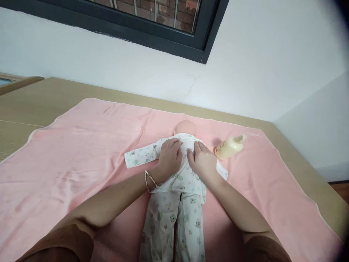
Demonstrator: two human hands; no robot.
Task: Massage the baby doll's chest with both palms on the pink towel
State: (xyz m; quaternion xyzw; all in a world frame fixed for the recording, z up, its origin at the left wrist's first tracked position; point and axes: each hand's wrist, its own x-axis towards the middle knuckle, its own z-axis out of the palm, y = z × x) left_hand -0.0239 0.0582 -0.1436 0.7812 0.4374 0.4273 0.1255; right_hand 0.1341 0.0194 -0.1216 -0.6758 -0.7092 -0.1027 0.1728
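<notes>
A baby doll [185,127] in a white printed top [180,178] and matching trousers [163,214] lies on a pink blanket [103,134], its bald head at the far end and no face showing. My left hand [170,157] rests flat on the left side of the doll's upper back, fingers stretched toward the head. On the right side my right hand [202,159] lies likewise, thumb spread toward the middle. Neither hand grips anything. The doll's left-lying sleeve [141,156] extends out sideways; the other sleeve is partly hidden behind my right forearm.
A pale yellow pump bottle [230,146] leans on the blanket just right of my right hand. Beneath the blanket is a wooden table [68,89], set against a white wall [245,72] with a dark-framed window [163,32]. A silver bangle [148,180] circles my left wrist.
</notes>
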